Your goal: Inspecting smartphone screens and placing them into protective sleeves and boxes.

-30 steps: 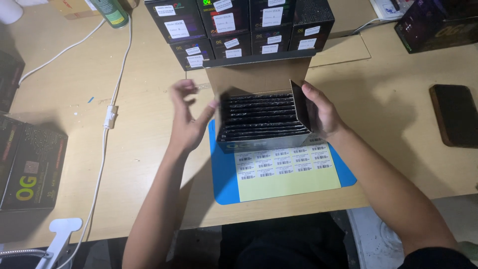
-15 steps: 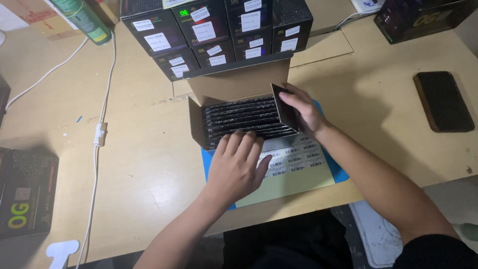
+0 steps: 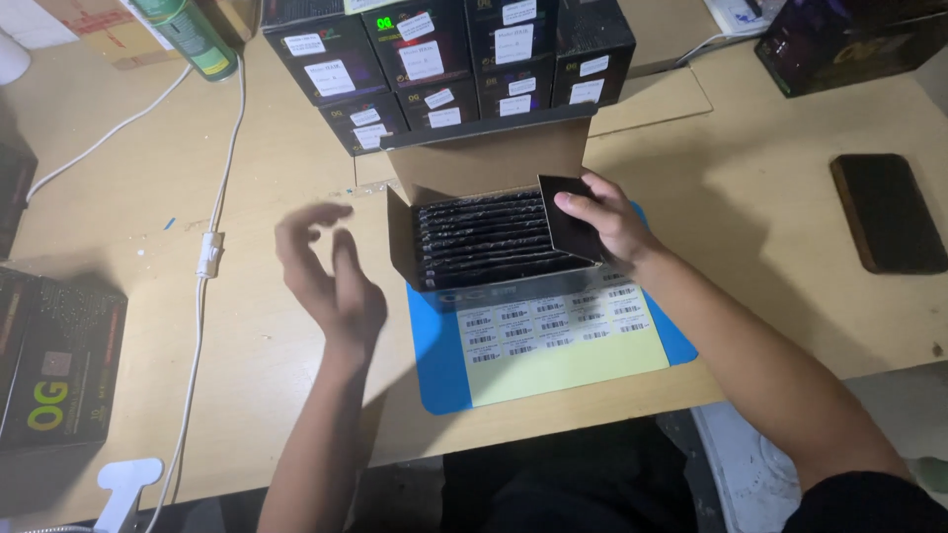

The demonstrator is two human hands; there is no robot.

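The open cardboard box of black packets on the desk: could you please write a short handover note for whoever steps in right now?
Left hand: open, empty, lifted over the wooden desk left of the box.
Right hand: gripping the flat black packet at the right end of the open cardboard box.
The box stands on the blue mat, its row of black packets upright.
The yellow sheet of barcode labels lies in front; no label looks peeled off.

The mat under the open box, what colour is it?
Blue. The mat shows best in the head view, partly covered by a yellow label sheet.
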